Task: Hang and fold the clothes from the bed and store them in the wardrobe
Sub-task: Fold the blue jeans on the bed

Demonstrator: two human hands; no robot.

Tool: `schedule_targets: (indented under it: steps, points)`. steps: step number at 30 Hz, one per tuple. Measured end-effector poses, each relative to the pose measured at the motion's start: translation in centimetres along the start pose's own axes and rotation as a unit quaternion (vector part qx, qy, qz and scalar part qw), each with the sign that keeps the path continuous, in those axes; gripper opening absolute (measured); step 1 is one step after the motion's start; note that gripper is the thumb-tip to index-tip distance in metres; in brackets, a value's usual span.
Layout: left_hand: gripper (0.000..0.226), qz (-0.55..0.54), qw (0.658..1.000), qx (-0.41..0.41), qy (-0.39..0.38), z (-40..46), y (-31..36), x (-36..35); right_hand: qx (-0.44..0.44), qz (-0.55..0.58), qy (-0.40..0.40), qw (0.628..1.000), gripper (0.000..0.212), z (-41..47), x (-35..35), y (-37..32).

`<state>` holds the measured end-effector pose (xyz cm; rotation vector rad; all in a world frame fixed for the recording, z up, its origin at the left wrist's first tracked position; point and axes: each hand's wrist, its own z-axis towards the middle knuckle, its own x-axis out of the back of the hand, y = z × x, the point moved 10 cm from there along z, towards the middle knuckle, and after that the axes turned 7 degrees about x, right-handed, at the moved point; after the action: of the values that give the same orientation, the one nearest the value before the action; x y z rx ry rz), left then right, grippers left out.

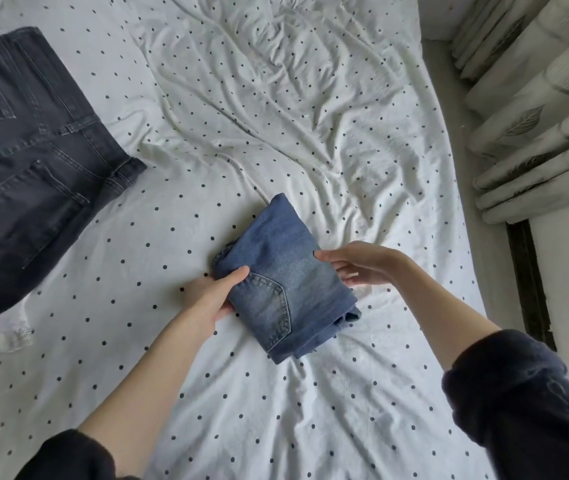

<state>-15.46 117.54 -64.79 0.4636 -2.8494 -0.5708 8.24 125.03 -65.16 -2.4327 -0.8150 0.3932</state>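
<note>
Pale leaf-patterned curtains (pixel 536 109) hang in folds beside a dark frame (pixel 529 282).

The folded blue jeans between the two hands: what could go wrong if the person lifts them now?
The left hand and right hand grip the folded blue jeans only at the sides, so the layers, loose at the near right corner, may sag or unfold. The black jeans lie unfolded on the polka-dot sheet and could be forgotten.

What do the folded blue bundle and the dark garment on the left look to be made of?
Folded blue bundle: looks like washed denim, matte, with faded patches, a stitched pocket and thick layered edges. The left hand and right hand grip its sides.
Dark garment: likely black or charcoal denim, given its pale topstitching, back pockets and belt loops.
</note>
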Motion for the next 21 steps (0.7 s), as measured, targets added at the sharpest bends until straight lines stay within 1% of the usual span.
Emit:
schedule_targets:
  steps: [1, 4, 5, 7, 9, 11, 12, 14, 16, 18, 19, 21]
  points:
    - [0.051, -0.008, 1.000, 0.001, -0.006, 0.0, 0.0, 0.0, 0.001, -0.004, -0.007, 1.000, 0.046, 0.2, -0.3, 0.0]
    - [0.042, -0.030, 0.999, -0.016, -0.026, -0.2, 0.1, 0.1, 0.017, -0.011, -0.013, 1.000, 0.025, 0.3, -1.1, 0.2]
    - [0.037, -0.028, 0.999, -0.020, -0.037, -0.5, 0.1, 0.0, 0.025, -0.010, -0.004, 1.000, 0.025, 0.0, -1.0, 0.3]
    - [0.027, -0.033, 0.997, -0.024, -0.066, -1.1, 0.2, -0.1, 0.037, 0.002, 0.010, 0.999, 0.029, -0.6, -1.0, 0.3]
    - [0.024, -0.043, 0.994, -0.030, -0.097, -1.9, 0.6, -0.3, 0.047, 0.012, 0.017, 0.999, 0.044, -1.8, -1.0, 0.0]
    - [0.027, -0.039, 0.989, -0.049, -0.136, -3.5, 1.8, -1.0, 0.053, 0.019, 0.041, 0.998, 0.064, -3.9, -0.6, -0.4]
    - [0.031, -0.031, 0.986, -0.063, -0.151, -4.3, 2.5, -1.3, 0.057, 0.025, 0.053, 0.997, 0.066, -4.9, -0.4, -0.6]
    - [0.037, -0.007, 0.980, -0.094, -0.173, -6.4, 4.2, -2.2, 0.067, 0.041, 0.075, 0.994, 0.062, -7.6, 0.3, -1.1]
    - [0.037, 0.010, 0.974, -0.117, -0.196, -8.5, 5.5, -3.2, 0.074, 0.060, 0.095, 0.991, 0.059, -10.4, 0.7, -1.3]
    - [0.034, 0.027, 0.963, -0.141, -0.227, -11.1, 6.7, -4.6, 0.086, 0.079, 0.118, 0.986, 0.057, -13.7, 0.8, -1.2]
    - [0.034, 0.042, 0.955, -0.155, -0.248, -13.1, 7.2, -5.6, 0.096, 0.088, 0.142, 0.981, 0.056, -16.2, 0.9, -1.0]
    - [0.038, 0.082, 0.940, -0.178, -0.280, -16.1, 7.7, -7.3, 0.109, 0.110, 0.175, 0.972, 0.057, -20.3, 0.5, -0.2]
